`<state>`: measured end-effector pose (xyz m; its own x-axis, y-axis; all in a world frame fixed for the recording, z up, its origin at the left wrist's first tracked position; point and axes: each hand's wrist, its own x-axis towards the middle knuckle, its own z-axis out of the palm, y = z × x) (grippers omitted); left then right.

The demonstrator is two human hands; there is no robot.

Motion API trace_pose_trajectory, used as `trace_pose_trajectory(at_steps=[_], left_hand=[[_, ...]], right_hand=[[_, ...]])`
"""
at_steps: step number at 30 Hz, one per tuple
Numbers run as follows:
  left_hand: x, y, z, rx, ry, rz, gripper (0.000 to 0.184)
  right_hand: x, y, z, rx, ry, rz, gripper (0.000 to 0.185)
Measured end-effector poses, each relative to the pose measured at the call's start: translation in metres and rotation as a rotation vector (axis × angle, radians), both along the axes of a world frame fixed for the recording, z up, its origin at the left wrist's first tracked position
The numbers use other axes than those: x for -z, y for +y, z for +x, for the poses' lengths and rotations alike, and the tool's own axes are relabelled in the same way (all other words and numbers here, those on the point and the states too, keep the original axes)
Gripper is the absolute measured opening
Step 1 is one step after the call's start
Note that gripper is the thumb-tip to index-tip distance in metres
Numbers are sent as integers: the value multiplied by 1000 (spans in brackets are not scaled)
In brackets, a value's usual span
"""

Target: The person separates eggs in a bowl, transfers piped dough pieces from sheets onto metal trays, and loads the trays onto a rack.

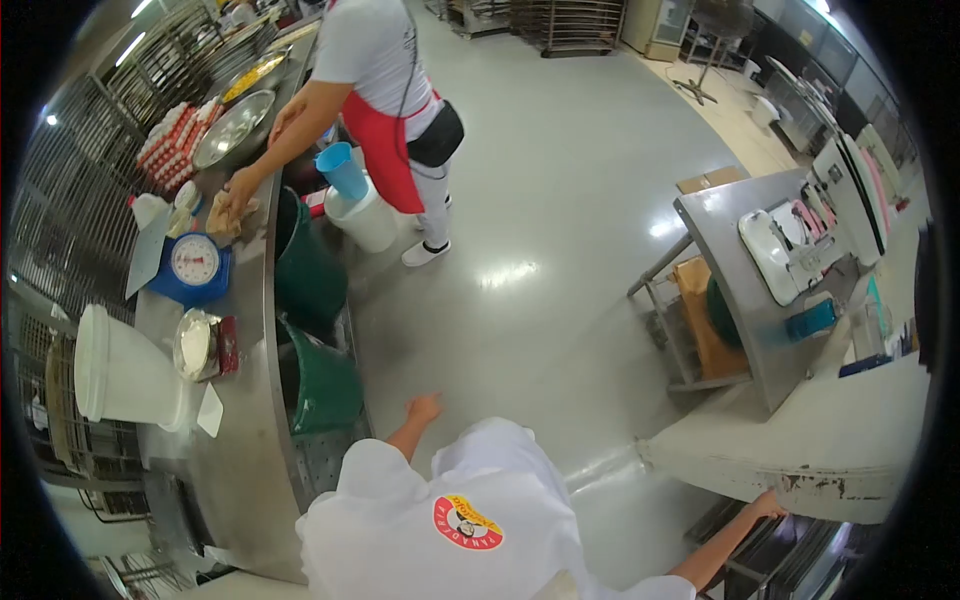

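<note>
My left hand [424, 408] hangs over the grey floor, apart from any object. Its fingers look loosely spread and nothing shows in them. On the other side, my right hand [767, 505] reaches down by the worn edge of a pale counter [800, 484], just above dark metal trays [775, 560] in a rack. Some of its fingers point downward; whether they touch a tray I cannot tell. The white shirt on my body bears a round red and yellow logo [468, 523].
A steel table on the left holds a blue scale [195, 263], a white bucket [130, 370] and a metal bowl [235, 130]. Green bins [322, 380] stand beneath. A co-worker [375, 90] handles a brown bag [228, 215]. At right stands another steel table [745, 290].
</note>
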<state>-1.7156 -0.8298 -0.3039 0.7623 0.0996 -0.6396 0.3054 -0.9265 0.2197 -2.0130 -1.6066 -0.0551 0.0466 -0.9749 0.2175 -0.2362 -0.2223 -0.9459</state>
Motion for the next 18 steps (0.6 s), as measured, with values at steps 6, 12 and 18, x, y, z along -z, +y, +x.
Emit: trace_pose_trajectory(at_steps=[6,12,18], left_hand=[[-15,18,-9,-75,-10,51,53],[-26,52,-43,-174,-79,-47,50],[-160,111,12,-248,-858,-112,36]], right_hand=[[19,-98,17,186,558,-46,104],[30,-85,6,63,203,-114,92],[177,-7,-30,-91,686,-251,87]])
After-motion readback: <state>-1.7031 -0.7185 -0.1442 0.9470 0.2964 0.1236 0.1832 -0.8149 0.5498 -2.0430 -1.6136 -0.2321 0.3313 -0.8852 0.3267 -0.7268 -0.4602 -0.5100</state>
